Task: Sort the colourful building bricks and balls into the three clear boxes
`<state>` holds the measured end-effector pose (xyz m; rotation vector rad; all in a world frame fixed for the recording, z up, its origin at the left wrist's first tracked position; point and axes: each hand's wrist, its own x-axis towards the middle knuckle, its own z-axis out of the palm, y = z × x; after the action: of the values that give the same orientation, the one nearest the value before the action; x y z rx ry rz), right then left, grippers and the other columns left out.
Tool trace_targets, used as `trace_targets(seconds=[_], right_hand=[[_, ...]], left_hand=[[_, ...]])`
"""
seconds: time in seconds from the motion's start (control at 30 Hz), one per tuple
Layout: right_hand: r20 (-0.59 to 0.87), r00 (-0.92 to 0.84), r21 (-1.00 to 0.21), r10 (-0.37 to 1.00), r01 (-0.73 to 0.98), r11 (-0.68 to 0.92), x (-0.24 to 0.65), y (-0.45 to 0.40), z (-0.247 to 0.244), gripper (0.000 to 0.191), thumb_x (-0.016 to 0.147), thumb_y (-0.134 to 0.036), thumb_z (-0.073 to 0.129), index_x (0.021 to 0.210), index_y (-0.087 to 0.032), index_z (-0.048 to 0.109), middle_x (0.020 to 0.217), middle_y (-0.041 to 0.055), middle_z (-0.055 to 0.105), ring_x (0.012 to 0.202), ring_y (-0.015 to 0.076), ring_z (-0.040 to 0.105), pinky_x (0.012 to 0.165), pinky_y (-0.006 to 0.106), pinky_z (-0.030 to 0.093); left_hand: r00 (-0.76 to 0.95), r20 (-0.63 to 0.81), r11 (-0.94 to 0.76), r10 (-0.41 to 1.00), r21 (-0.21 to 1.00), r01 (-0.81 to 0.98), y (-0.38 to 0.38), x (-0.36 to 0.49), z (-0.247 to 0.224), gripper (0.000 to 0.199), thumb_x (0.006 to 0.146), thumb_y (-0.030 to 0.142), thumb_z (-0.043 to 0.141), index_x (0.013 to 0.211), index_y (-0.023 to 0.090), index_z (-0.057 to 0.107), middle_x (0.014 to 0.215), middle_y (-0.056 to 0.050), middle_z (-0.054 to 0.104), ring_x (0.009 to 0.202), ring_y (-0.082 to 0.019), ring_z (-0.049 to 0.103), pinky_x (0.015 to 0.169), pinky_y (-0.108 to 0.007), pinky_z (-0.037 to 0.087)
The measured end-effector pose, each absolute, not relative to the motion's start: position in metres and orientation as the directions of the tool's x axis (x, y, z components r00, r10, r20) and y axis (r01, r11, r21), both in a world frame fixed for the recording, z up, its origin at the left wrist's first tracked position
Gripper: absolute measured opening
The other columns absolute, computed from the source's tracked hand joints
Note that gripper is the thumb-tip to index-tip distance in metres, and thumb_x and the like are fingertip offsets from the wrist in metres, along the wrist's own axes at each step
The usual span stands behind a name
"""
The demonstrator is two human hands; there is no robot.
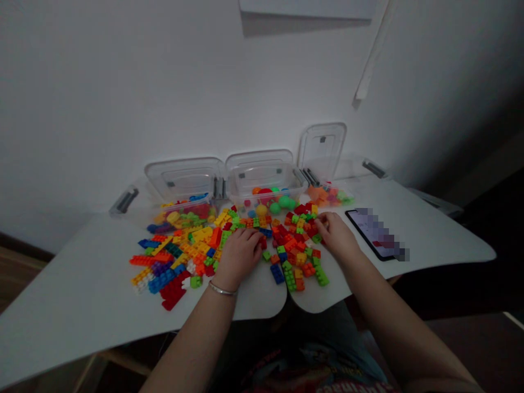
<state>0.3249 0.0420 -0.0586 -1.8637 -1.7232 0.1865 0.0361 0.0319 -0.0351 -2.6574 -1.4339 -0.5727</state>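
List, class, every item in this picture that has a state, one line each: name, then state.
Multicoloured plastic building bricks, loose, spread in a heap.
Left clear plastic box, lid open, holding bricks.
Middle clear plastic box, lid open, holding coloured balls.
Right clear plastic box, lid open, holding orange and green pieces.
Black smartphone, lying flat, screen lit and pixelated.
Left bare hand, resting at the bricks.
Right bare hand, fingers on the bricks.
Silver bangle, on the left wrist.

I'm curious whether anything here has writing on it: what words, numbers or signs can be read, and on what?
Nothing can be read with certainty.
Phone: its screen is pixelated, so unreadable.
Shirt: printed lettering at the bottom edge of the view, too blurred and cut off to read.
Toy bricks and clear plastic boxes: no readable marks show.
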Motion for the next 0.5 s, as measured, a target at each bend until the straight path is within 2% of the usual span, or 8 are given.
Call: trace_targets(seconds=[0.23, 0.37, 0.5], right_hand=[[0.219, -0.027, -0.623, 0.975, 0.765, 0.161, 0.34, 0.026, -0.063, 0.039, 0.072, -0.042, 0.067, 0.101, -0.018, 0.06, 0.097, 0.0084, 0.062, 0.077, 0.0194, 0.059, 0.069, 0.032, 0.048], [0.22, 0.027, -0.651, 0.975, 0.748, 0.127, 0.34, 0.026, -0.07, 0.031, 0.073, -0.038, 0.064, 0.097, -0.018, 0.06, 0.089, 0.0065, 0.063, 0.07, 0.018, 0.058, 0.063, 0.031, 0.046], [0.247, 0.066, -0.6, 0.967, 0.794, 0.1, 0.34, 0.029, -0.078, 0.025, 0.077, -0.033, 0.059, 0.096, -0.018, 0.062, 0.088, 0.0072, 0.064, 0.071, 0.0185, 0.059, 0.064, 0.032, 0.046]], left_hand=[[0.497, 0.363, -0.566, 0.788, 0.11, 0.817, 0.032, 0.036, -0.036, 0.025, 0.088, 0.021, 0.053, 0.109, 0.018, 0.068, 0.111, -0.007, 0.069, 0.102, -0.025, 0.058, 0.092, -0.042, 0.05], [0.5, 0.364, -0.568, 0.786, 0.106, 0.816, 0.032, 0.036, -0.035, 0.026, 0.087, 0.02, 0.054, 0.109, 0.018, 0.068, 0.111, -0.008, 0.069, 0.102, -0.025, 0.058, 0.092, -0.042, 0.05], [0.5, 0.357, -0.565, 0.789, 0.099, 0.819, 0.032, 0.036, -0.036, 0.026, 0.088, 0.021, 0.053, 0.11, 0.018, 0.067, 0.111, -0.007, 0.068, 0.103, -0.025, 0.058, 0.092, -0.042, 0.05]])
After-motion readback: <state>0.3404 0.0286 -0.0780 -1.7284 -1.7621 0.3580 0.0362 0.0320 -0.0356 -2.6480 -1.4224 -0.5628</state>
